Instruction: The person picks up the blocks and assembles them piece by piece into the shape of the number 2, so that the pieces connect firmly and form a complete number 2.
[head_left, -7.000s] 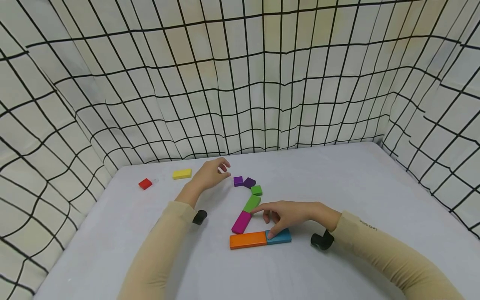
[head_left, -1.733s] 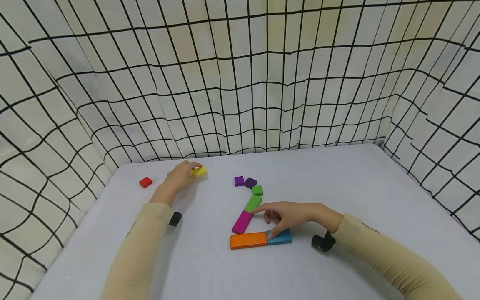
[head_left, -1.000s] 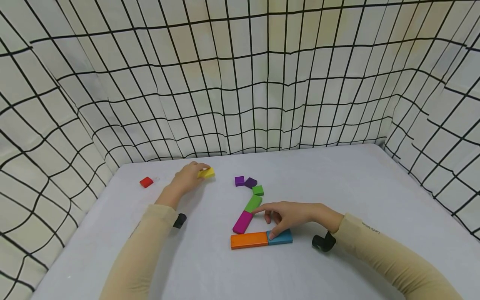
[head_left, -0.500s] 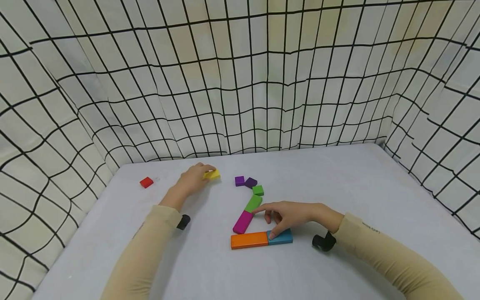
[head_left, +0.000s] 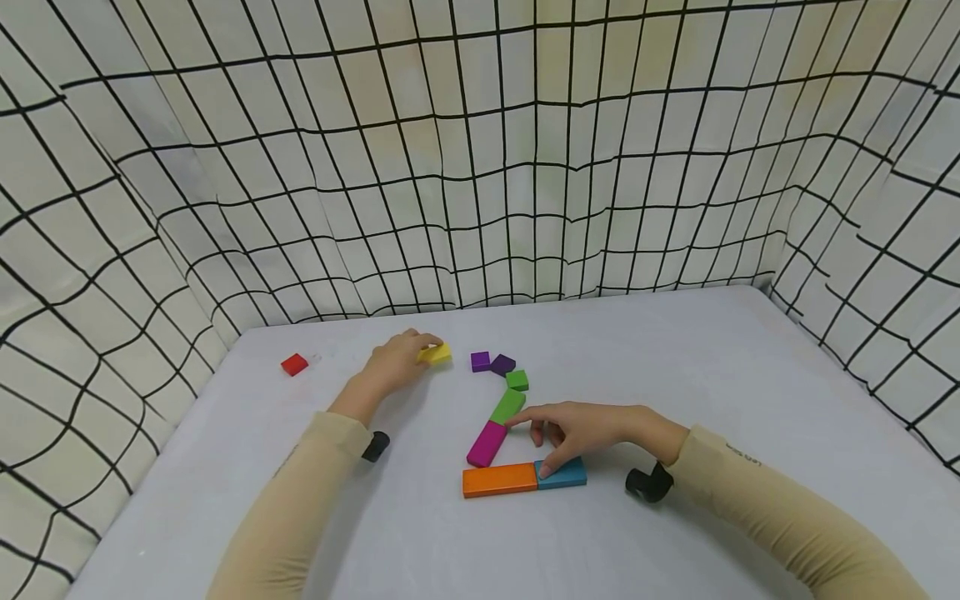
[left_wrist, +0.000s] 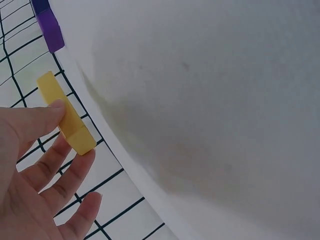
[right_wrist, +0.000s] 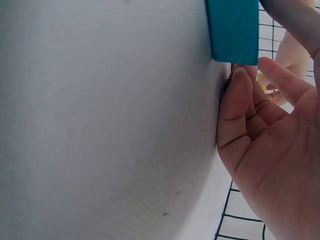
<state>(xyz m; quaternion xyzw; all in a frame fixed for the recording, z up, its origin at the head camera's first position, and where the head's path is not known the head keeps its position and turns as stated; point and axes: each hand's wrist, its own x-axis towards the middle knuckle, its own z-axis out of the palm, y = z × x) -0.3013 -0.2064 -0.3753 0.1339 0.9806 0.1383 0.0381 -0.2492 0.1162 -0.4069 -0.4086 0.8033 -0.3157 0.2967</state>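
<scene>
My left hand pinches a yellow block between thumb and fingers, left of the purple block. In the left wrist view the thumb lies across the face of that yellow block, with fingertips behind it. My right hand rests with its thumb on the blue block. Its index fingertip is right at the seam between the magenta block and the long green block; the other fingers curl under. The blue block also shows close up in the right wrist view.
An orange block lies end to end with the blue one. A small green block and a dark purple block continue the curved row. A red block lies far left on the white table. Black netting surrounds the table.
My left hand came from near the purple blocks, took hold of the yellow block, and has carried it rightward toward them. My right hand and the other blocks have stayed in place.
</scene>
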